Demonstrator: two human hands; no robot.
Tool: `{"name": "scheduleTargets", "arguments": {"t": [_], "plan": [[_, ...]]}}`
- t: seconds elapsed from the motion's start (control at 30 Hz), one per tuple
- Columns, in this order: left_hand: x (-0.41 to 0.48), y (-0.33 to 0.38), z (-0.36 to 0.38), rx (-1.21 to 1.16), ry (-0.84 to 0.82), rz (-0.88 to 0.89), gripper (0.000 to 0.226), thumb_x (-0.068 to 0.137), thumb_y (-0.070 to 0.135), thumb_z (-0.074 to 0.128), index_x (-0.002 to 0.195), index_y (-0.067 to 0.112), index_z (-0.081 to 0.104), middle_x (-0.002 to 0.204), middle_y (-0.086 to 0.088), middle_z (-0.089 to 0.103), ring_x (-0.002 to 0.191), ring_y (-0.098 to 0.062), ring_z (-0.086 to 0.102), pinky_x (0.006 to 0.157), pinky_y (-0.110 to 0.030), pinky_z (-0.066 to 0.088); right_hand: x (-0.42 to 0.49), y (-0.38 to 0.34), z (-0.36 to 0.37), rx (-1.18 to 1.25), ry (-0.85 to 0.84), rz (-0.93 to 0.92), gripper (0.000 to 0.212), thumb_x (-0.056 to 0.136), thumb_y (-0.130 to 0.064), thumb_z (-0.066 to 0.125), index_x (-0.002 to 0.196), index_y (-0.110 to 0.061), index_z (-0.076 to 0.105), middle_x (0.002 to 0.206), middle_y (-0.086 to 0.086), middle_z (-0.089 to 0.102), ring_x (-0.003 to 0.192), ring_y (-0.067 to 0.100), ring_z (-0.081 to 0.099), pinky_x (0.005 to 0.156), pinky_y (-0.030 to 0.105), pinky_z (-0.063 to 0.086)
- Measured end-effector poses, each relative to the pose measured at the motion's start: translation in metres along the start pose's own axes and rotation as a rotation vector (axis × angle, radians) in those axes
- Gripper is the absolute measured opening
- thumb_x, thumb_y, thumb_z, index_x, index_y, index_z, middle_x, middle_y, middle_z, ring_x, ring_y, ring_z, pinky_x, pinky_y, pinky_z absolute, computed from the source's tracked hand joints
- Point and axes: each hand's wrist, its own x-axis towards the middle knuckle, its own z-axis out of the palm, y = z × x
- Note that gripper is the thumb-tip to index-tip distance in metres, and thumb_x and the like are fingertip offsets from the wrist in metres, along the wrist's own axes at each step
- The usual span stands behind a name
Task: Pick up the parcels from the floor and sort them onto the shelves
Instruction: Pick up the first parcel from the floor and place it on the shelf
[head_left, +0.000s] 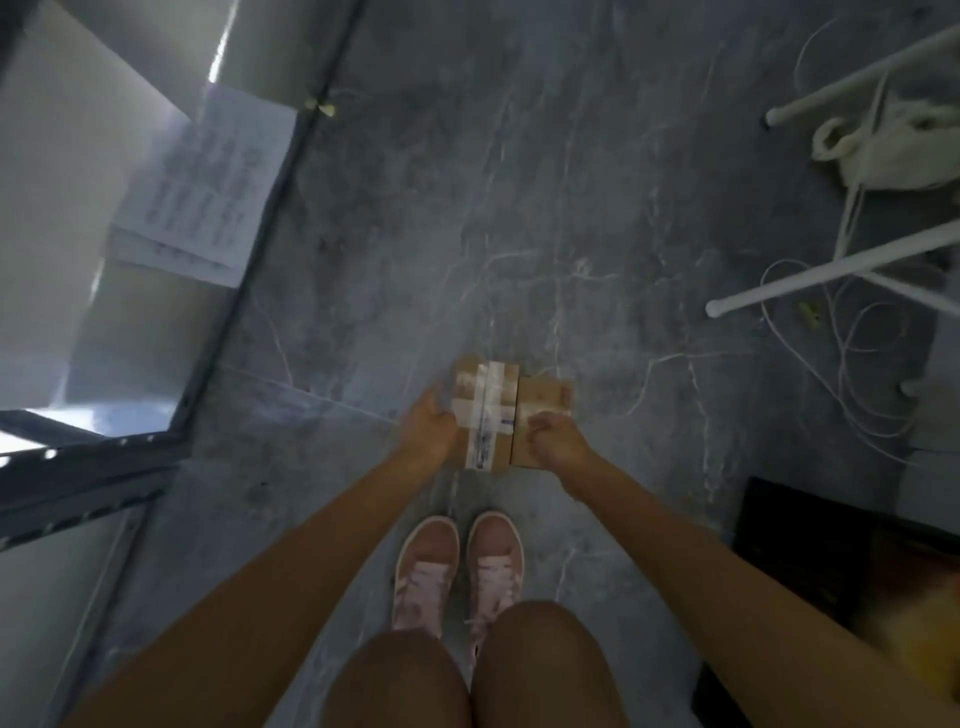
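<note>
On the grey floor (519, 156) just ahead of the pink shoes (457, 566), two taped cardboard parcels (485, 410) sat side by side, touching. The left hand (428, 428) cupped the left parcel's side; the right hand (558, 441) was curled onto the other's near edge. Whether either grip had lifted anything, I could not tell. The shelves (88, 457) at left awaited; sorting seemingly lay ahead.

This looks like a small storage or parcel-sorting room. The floor (519, 208) is grey, marble-like tile. On the left stands a dark metal shelf frame (93, 467) with a printed paper sheet (208, 176) fixed to it. On the right are white metal legs (831, 270) and loose white cables (852, 364). Two taped cardboard parcels (493, 410) lie on the floor.
</note>
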Motion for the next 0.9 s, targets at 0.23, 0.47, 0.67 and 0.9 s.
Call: {"name": "scheduleTargets", "arguments": {"t": [0.23,0.47,0.67,0.9], "plan": [[0.089,-0.044,0.052,-0.089,-0.188,-0.063,0.036,0.096,0.016,0.047,0.130,0.008,0.049,0.128,-0.017,0.057,0.115,-0.033,0.056,0.102,-0.046,0.045,0.102,0.029,0.036,-0.195,-0.020,-0.094,0.024,0.091,0.001,0.043,0.109,0.000,0.061,0.107,0.015,0.064,0.079,0.021,0.056,0.067,0.030,0.048],[0.075,-0.026,0.039,-0.168,-0.079,-0.088,0.029,0.096,0.018,0.045,0.123,0.011,0.053,0.127,-0.013,0.059,0.112,-0.028,0.057,0.102,-0.041,0.046,0.088,0.011,0.033,-0.136,-0.007,-0.107,0.031,0.090,0.003,0.041,0.113,-0.004,0.061,0.107,0.014,0.065,0.084,0.022,0.058,0.070,0.030,0.049],[-0.002,0.044,-0.014,-0.206,0.003,0.030,0.033,0.094,0.015,0.047,0.126,0.019,0.054,0.116,-0.004,0.063,0.106,-0.022,0.060,0.098,-0.040,0.049,-0.002,-0.051,-0.005,0.012,0.103,-0.261,0.035,0.091,-0.001,0.036,0.115,-0.014,0.058,0.096,0.004,0.060,0.082,0.019,0.058,0.073,0.033,0.050],[-0.146,0.182,-0.096,-0.215,0.138,0.320,0.034,0.092,0.003,0.045,0.108,0.025,0.065,0.094,0.008,0.066,0.075,0.001,0.059,0.062,-0.005,0.048,-0.174,-0.152,-0.078,0.116,0.250,-0.439,0.007,0.096,-0.016,0.045,0.102,-0.019,0.049,0.105,0.003,0.062,0.093,0.020,0.060,0.081,0.037,0.052]]}}
